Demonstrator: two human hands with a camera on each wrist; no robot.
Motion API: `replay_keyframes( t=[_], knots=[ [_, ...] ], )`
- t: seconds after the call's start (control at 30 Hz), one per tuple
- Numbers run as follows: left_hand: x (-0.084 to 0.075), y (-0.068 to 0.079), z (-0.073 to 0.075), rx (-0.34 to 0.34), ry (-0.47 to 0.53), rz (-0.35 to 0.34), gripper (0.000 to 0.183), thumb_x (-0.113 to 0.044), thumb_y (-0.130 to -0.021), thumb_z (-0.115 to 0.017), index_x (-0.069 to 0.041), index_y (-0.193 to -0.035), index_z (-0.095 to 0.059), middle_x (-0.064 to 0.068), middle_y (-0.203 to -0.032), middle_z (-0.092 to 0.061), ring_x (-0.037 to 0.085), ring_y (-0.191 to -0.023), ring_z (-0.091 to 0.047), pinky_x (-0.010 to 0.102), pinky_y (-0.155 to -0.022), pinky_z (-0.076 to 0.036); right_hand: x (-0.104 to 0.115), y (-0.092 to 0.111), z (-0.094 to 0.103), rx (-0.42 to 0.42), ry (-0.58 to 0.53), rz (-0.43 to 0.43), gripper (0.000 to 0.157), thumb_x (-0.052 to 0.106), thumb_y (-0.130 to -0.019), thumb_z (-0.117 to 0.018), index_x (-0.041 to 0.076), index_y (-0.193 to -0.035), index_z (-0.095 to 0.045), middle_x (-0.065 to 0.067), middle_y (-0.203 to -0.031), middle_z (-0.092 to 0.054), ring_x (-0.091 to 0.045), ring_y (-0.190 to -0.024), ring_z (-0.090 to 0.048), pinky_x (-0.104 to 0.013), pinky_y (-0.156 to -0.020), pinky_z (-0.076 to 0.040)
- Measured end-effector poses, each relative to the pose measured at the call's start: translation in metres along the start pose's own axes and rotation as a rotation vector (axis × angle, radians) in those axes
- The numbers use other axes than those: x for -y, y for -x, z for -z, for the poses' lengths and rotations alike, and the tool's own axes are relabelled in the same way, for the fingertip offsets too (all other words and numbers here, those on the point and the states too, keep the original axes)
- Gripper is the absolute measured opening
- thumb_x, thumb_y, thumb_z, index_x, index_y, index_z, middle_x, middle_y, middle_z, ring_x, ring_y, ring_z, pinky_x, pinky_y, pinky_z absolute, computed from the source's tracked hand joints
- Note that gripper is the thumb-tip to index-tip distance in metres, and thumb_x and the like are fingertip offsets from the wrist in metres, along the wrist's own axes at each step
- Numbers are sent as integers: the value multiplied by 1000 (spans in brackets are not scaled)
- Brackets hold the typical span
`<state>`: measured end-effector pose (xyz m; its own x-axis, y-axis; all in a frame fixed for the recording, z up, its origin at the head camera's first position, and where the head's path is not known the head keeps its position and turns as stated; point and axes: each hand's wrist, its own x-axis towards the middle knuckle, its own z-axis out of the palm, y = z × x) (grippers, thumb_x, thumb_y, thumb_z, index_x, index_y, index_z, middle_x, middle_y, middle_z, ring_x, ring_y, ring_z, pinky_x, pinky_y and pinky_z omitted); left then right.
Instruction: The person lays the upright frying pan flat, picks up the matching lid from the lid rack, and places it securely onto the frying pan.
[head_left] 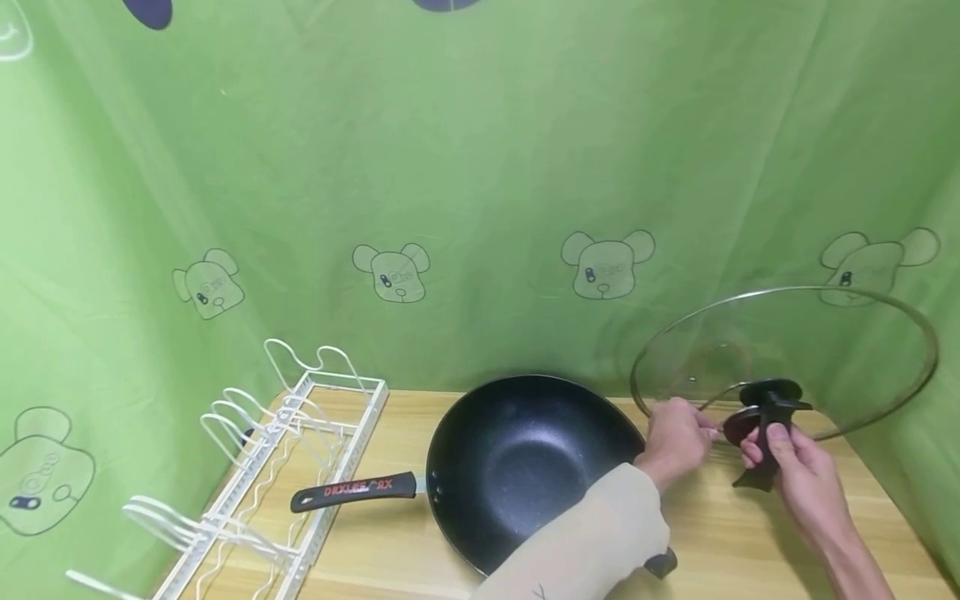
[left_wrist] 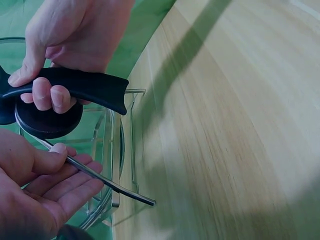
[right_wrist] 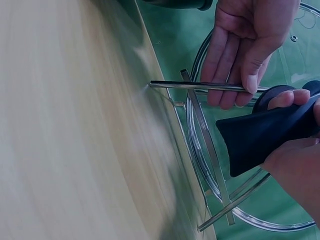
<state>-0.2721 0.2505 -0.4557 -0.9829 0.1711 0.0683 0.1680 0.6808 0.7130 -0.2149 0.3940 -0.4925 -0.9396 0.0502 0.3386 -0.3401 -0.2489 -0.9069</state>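
Note:
My right hand (head_left: 806, 475) grips the black handle (left_wrist: 82, 87) of a large round glass lid (head_left: 926, 333) with a metal rim. The lid stands tilted up near the back right of the wooden table. My left hand (head_left: 678, 437), in a beige sleeve, pinches a thin metal bar (right_wrist: 200, 86) between thumb and fingers. This bar seems part of a metal wire stand (right_wrist: 207, 140) by the lid, partly hidden behind the hands. A round black disc (left_wrist: 47, 117) sits between the two hands, below the handle.
A black wok (head_left: 532, 458) lies on the table (head_left: 720, 533) beside my left forearm, its long handle (head_left: 352, 492) pointing left over a white wire rack (head_left: 300, 467). Green cloth (head_left: 480, 183) with bear prints hangs behind and at the sides.

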Motion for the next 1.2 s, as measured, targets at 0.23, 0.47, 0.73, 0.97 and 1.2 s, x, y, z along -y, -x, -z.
replay_keyframes(
  t=[0.23,0.47,0.73,0.97,1.2],
  knots=[
    [-4,3,2,1,-4,-17,10,-22,-75,-79,-31,-79,-76,-19,-72,-68,-5,-63,-52,14,-52,-37,5,2,0,18,-52,49,25,7,-102,-34,-12,-102,-49,-11,-84,-57,-16,-77,-60,-26,-70,-54],
    [-5,1,8,-7,61,1,7,-19,-77,-77,-26,-77,-75,-15,-70,-68,-3,-63,-55,15,-55,-42,28,-7,-10,34,59,87,29,11,-102,-34,-15,-101,-45,-12,-82,-53,-16,-75,-58,-24,-71,-53],
    [2,-2,6,17,20,-25,5,-22,-78,-77,-27,-76,-75,-19,-69,-65,-2,-73,-57,17,-71,-45,50,-8,-18,16,23,114,28,10,-101,-36,-16,-101,-45,-14,-84,-54,-17,-76,-59,-25,-71,-54],
    [0,-1,6,27,9,-32,4,-23,-79,-76,-27,-78,-76,-17,-69,-66,-3,-69,-56,15,-64,-45,71,-10,-21,1,-19,173,24,7,-101,-37,-15,-102,-48,-16,-87,-56,-19,-76,-60,-26,-71,-54],
    [-3,2,6,56,74,24,5,-19,-78,-76,-24,-80,-77,-13,-74,-68,0,-67,-58,16,-60,-46,94,-12,-33,15,-20,239,24,5,-101,-34,-15,-105,-47,-16,-85,-54,-21,-73,-56,-26,-67,-53]
  ],
)
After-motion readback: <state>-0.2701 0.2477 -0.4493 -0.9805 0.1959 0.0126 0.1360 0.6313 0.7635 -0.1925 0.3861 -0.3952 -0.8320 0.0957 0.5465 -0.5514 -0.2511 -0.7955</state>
